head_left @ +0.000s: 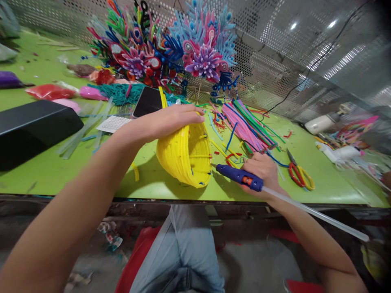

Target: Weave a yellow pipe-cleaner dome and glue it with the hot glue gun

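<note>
A yellow bowl-shaped piece (174, 156) made of wound strands lies tilted near the table's front edge, its opening turned to the right. My left hand (180, 116) rests over its upper side, fingers together and pressed on it. My right hand (262, 173) is wrapped round a blue glue gun (240, 176). The gun's tip is beside the lower right rim of the yellow piece; whether they touch is too small to tell. A long translucent glue stick (317, 213) sticks out of the gun's back end.
Red-and-yellow scissors (301, 175) lie right of my right hand. Pink, green and blue pipe cleaners (244, 126) are behind it. A phone (148, 101) and a black box (33, 128) are at the left. Colourful pipe-cleaner flowers (204, 61) stand at the back.
</note>
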`<state>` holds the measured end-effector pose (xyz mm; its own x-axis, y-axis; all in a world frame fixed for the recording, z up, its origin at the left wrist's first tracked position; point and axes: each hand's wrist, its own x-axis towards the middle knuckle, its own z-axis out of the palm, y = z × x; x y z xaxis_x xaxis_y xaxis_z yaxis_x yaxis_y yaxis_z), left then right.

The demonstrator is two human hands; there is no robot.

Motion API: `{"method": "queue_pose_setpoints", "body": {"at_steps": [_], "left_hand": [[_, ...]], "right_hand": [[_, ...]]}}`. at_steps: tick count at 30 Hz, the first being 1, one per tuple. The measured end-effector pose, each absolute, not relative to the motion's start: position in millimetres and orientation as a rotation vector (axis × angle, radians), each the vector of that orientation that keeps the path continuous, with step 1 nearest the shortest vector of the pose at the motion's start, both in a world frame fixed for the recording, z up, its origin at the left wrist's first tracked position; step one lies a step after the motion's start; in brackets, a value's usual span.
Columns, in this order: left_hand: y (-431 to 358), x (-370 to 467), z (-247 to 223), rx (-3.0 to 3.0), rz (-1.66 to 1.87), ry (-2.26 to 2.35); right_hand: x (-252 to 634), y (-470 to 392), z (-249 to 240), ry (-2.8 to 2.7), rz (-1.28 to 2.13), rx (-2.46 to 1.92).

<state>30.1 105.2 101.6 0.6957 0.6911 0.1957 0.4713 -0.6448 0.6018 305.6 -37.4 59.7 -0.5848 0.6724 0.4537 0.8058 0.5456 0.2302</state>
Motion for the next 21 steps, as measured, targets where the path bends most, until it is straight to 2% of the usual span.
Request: {"method": "queue_pose_setpoints", "body": {"at_steps": [7, 21], "left_hand": [[98.9, 29.5, 108.3, 2.349, 0.540, 0.903], [103.3, 30.6, 103.2, 2.331, 0.561, 0.914]], "right_hand": [[306.8, -40.8, 58.2, -2.458, -0.546, -1.325], [305.9, -43.0, 58.5, -2.453, -0.474, -1.214]]}}
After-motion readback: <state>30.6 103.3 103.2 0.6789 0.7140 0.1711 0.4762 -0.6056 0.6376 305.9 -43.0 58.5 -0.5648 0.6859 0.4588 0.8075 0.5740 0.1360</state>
